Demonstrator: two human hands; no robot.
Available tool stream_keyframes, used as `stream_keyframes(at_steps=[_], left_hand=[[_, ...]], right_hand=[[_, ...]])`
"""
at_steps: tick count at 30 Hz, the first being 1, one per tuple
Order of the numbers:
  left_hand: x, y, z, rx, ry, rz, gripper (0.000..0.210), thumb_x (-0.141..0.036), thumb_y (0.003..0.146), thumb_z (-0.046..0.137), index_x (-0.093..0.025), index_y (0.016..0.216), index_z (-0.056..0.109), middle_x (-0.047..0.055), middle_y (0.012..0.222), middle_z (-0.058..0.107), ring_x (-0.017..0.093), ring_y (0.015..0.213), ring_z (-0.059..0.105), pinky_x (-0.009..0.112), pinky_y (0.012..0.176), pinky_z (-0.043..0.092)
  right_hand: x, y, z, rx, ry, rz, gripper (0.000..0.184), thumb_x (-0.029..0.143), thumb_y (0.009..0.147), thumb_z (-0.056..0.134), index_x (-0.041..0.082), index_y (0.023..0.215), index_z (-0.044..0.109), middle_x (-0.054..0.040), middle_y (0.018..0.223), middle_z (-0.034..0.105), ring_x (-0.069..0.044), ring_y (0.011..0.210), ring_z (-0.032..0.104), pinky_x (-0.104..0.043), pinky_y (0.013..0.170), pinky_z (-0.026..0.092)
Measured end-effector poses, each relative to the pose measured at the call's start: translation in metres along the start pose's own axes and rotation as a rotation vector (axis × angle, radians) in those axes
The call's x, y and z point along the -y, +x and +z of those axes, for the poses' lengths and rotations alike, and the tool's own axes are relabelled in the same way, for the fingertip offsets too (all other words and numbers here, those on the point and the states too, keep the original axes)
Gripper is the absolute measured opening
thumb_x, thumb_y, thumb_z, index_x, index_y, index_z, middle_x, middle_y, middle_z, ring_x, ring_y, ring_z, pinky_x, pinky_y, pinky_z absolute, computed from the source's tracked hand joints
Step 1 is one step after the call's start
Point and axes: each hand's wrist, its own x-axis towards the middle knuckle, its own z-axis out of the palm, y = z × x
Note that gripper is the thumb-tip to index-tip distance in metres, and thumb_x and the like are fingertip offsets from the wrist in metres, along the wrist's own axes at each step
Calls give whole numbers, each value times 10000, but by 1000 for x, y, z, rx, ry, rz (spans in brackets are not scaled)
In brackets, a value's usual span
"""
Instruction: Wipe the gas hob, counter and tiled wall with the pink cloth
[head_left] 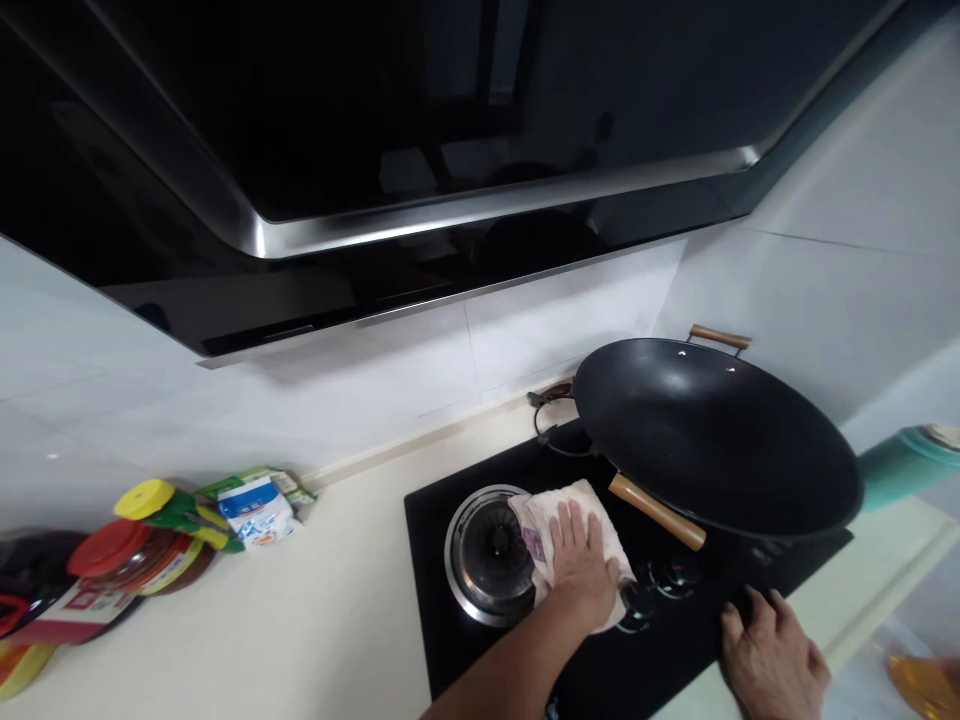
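Observation:
My left hand (583, 575) lies palm down on a folded pinkish-white cloth (600, 497), fingers spread and pressed flat over it. The cloth covers part of the black glass cooktop (442, 640), just right of the left burner (491, 555) with its steel ring, and touches that ring's edge. Close by is a control knob (637, 600) near the cloth's lower right corner. At the cooktop's front right edge rests my right hand (776, 655), open, its fingers slightly bent and apart, holding nothing visible.
A large black wok (712, 430) with wooden handles (656, 510) sits over the right side. Overhead hangs a dark range hood (450, 270). Seasoning packets (259, 510), a red-lidded jar (150, 560) and bottles stand left. A teal container (904, 465) stands right.

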Motion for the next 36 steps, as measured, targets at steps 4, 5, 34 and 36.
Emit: stream_keyframes(at_steps=[4, 5, 34, 36], left_hand=[[-1, 40, -25, 71, 41, -116, 872, -638, 981, 348, -146, 1677, 162, 143, 1762, -6, 400, 1599, -131, 649, 1335, 15], [2, 51, -32, 76, 54, -141, 873, -640, 980, 342, -145, 1677, 160, 146, 1762, -11, 405, 1600, -129, 654, 1331, 10], [229, 48, -140, -101, 278, -90, 662, -606, 1017, 413, -308, 1608, 395, 45, 1754, 274, 289, 1633, 185, 536, 1328, 112], [236, 31, -139, -130, 290, -162, 673, -622, 1015, 394, -310, 1612, 389, 48, 1756, 269, 305, 1632, 181, 552, 1324, 107]], right_hand=[[-3, 0, 1, 12, 13, 8, 585, 542, 1011, 267, 172, 1352, 565, -214, 1468, 538, -374, 1477, 416, -632, 1179, 316], [-3, 0, 1, 16, 19, 18, 590, 551, 1010, 269, 174, 1353, 567, -213, 1470, 535, -376, 1475, 418, -631, 1181, 312], [-3, 2, -8, 50, 17, 52, 548, 515, 1016, 350, 181, 1386, 576, -219, 1501, 516, -372, 1474, 420, -623, 1177, 320], [-3, 1, -9, 48, 21, 66, 547, 511, 1009, 369, 185, 1398, 574, -218, 1506, 510, -377, 1464, 428, -620, 1176, 314]])
